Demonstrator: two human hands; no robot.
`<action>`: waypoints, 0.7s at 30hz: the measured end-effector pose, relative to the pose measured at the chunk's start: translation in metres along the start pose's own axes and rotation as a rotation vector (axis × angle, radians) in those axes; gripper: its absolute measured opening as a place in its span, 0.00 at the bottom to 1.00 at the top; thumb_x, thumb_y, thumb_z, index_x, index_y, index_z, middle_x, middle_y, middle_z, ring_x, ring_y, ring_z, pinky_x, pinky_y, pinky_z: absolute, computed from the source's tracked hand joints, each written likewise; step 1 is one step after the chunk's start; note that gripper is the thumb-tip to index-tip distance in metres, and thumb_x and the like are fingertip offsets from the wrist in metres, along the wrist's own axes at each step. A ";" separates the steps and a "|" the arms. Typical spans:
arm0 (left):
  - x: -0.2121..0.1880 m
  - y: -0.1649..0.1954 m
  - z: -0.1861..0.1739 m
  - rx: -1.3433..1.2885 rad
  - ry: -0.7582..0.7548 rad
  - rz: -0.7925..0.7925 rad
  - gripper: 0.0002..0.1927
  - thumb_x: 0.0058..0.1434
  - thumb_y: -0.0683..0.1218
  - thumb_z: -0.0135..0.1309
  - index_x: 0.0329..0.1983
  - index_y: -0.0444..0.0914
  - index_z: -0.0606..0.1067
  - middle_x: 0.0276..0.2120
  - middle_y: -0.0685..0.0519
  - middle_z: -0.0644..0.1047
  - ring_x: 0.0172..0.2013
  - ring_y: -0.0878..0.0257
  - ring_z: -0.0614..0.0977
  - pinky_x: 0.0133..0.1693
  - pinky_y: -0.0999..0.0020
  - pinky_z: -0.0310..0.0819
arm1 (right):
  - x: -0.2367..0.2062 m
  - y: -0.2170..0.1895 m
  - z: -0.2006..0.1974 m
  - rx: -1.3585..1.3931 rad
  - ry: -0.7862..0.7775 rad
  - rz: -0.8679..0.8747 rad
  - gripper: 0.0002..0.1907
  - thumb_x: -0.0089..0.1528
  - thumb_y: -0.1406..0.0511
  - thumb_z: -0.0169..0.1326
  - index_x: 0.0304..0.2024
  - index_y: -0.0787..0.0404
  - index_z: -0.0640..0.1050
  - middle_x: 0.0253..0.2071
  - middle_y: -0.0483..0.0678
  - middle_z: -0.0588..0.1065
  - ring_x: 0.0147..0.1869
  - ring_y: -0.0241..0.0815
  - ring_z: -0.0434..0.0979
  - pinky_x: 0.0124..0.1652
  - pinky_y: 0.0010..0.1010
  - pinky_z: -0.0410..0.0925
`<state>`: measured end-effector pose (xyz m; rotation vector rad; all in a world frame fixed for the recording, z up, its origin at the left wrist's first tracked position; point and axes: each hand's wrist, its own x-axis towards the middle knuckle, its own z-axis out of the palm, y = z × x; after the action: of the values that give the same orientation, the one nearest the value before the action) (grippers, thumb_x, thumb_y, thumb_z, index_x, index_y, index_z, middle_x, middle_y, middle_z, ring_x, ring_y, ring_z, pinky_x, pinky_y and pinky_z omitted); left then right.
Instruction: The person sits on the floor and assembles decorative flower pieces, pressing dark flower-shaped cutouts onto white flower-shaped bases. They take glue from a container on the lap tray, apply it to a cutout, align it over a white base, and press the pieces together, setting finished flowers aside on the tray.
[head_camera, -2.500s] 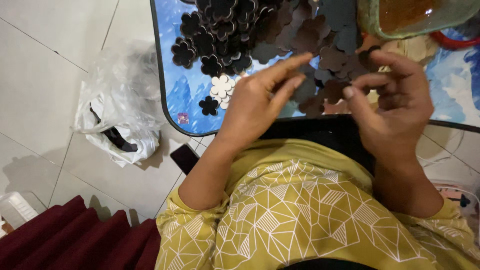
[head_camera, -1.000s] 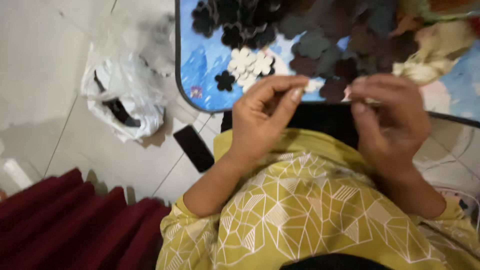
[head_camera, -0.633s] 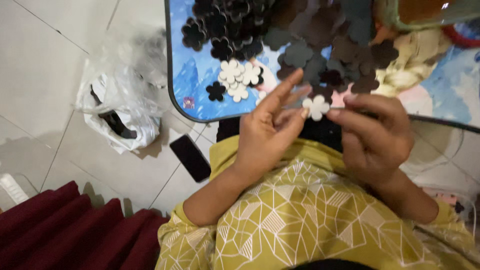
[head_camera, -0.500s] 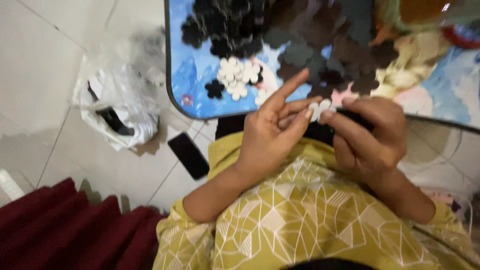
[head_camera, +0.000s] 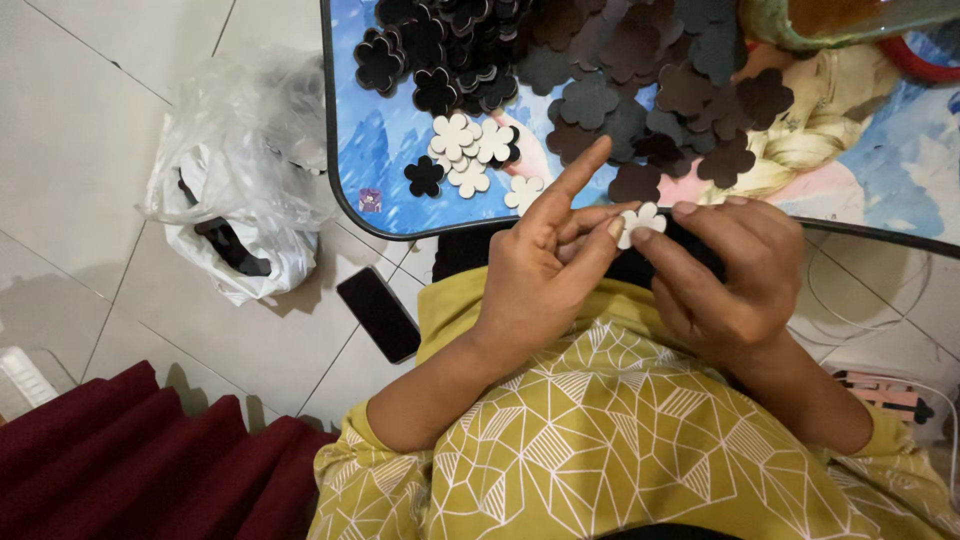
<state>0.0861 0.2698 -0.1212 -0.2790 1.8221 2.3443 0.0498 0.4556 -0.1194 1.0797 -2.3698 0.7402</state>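
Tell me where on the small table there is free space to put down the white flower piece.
Bare tabletop lies at the near left corner, beside the small white flower cluster. The far side is crowded with dark flower pieces. Both hands, left hand and right hand, pinch the white flower piece.

Dark flower cutouts (head_camera: 600, 60) crowded the far part of the desk (head_camera: 400, 160), leaving a bare strip along its near edge, broken only by a small cluster of white flowers (head_camera: 470, 150) and one black flower (head_camera: 424, 176). Left of the desk, a plastic bag (head_camera: 235, 190) and a phone (head_camera: 378, 314) lay on the floor (head_camera: 90, 130), with open tile between them.
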 end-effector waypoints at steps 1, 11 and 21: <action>-0.001 -0.001 0.000 0.014 0.007 0.000 0.31 0.74 0.37 0.53 0.79 0.39 0.61 0.48 0.53 0.84 0.38 0.83 0.74 0.46 0.84 0.75 | -0.002 -0.001 0.000 -0.004 0.005 0.016 0.17 0.51 0.74 0.63 0.43 0.60 0.84 0.47 0.54 0.73 0.46 0.57 0.74 0.49 0.48 0.69; -0.015 -0.012 0.010 0.088 0.001 0.006 0.32 0.72 0.37 0.53 0.78 0.39 0.62 0.45 0.55 0.84 0.33 0.82 0.70 0.37 0.85 0.68 | -0.020 -0.006 -0.009 -0.038 0.013 0.035 0.16 0.52 0.74 0.64 0.43 0.60 0.84 0.48 0.54 0.73 0.47 0.56 0.74 0.48 0.48 0.68; -0.034 -0.030 0.023 -0.110 -0.066 -0.053 0.34 0.72 0.38 0.54 0.80 0.39 0.59 0.46 0.53 0.82 0.39 0.78 0.76 0.44 0.81 0.75 | -0.066 -0.016 -0.039 0.336 0.068 0.327 0.17 0.59 0.80 0.57 0.47 0.59 0.81 0.50 0.52 0.75 0.52 0.52 0.77 0.53 0.37 0.70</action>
<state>0.1253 0.2990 -0.1353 -0.2568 1.6389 2.3914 0.1087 0.5074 -0.1229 0.7752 -2.4476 1.3065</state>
